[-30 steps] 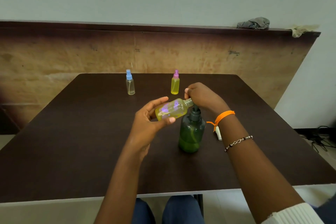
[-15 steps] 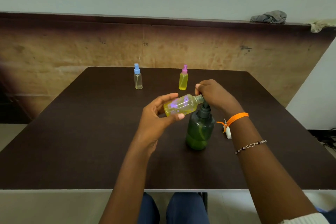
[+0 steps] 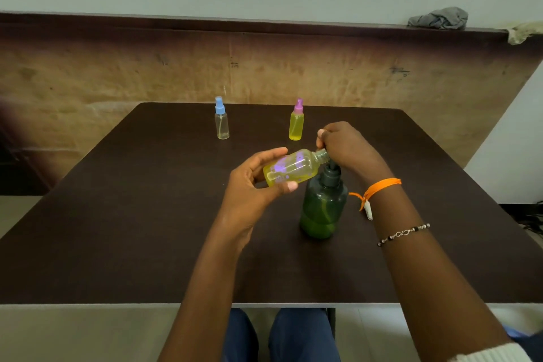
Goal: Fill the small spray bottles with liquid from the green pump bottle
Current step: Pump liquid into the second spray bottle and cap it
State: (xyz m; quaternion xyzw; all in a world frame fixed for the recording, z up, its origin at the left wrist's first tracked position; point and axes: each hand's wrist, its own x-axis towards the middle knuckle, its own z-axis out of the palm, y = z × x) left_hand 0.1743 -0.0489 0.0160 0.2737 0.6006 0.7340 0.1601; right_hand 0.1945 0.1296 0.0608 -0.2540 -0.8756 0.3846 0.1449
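Note:
The green pump bottle stands on the dark table near its middle. My right hand is curled over its pump head, which the hand hides. My left hand grips a small uncapped bottle of yellow liquid with purple markings, tilted almost on its side, its open neck at the pump spout. Farther back stand two capped spray bottles: a nearly empty clear one with a blue cap and a yellow-filled one with a pink cap.
A wooden panel rises behind the table, with a grey cloth on its ledge. My knees show below the table's near edge. Cables lie on the floor at the right.
The view has shifted slightly as my head moved. Both hands keep their grips on the small bottle and the pump head; the small bottle stays tilted at the spout.

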